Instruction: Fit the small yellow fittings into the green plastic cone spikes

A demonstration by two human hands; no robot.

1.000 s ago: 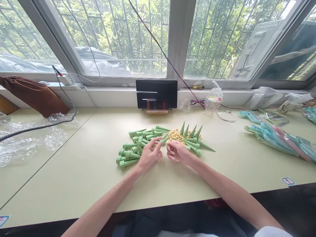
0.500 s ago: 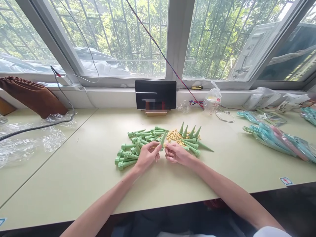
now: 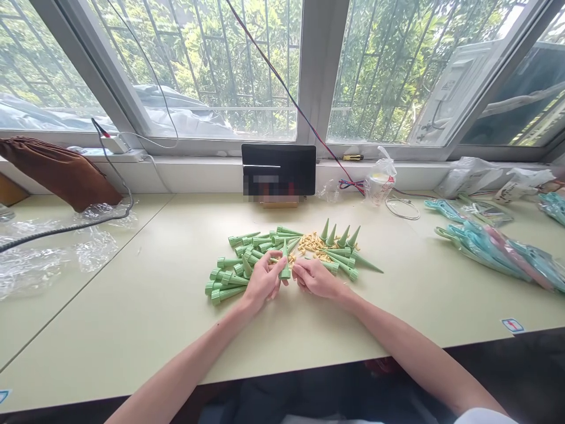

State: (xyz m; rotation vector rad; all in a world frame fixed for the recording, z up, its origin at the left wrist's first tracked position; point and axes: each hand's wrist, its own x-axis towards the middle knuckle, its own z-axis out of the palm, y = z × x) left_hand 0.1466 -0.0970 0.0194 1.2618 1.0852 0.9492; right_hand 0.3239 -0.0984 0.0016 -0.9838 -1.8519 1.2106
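My left hand [image 3: 265, 277] is closed around a green plastic spike [image 3: 286, 262], its pointed end up and its wider ribbed cap down. Just right of it, my right hand [image 3: 315, 277] has its fingers curled together; whatever is in them is hidden. Many similar green spikes [image 3: 229, 278] lie in a heap to the left of and behind my left hand. Small yellow pieces [image 3: 312, 242] are piled behind the hands. Several green cones [image 3: 339, 235] stand upright by that pile, and more spikes [image 3: 346, 259] lie beside my right hand.
A dark tablet [image 3: 279, 171] stands at the back of the table [image 3: 145, 330]. To the right lie wrapped teal and pink items [image 3: 494, 244] and a coiled white cable [image 3: 402, 209]. A bagged cup [image 3: 380, 182] stands by the window. Clear plastic wrap [image 3: 92, 247] and a brown pouch [image 3: 62, 174] are at left.
The spike in my left hand has turned from leaning right to nearly upright. My right hand has rolled over, its knuckles now more on top and its fingertips hidden.
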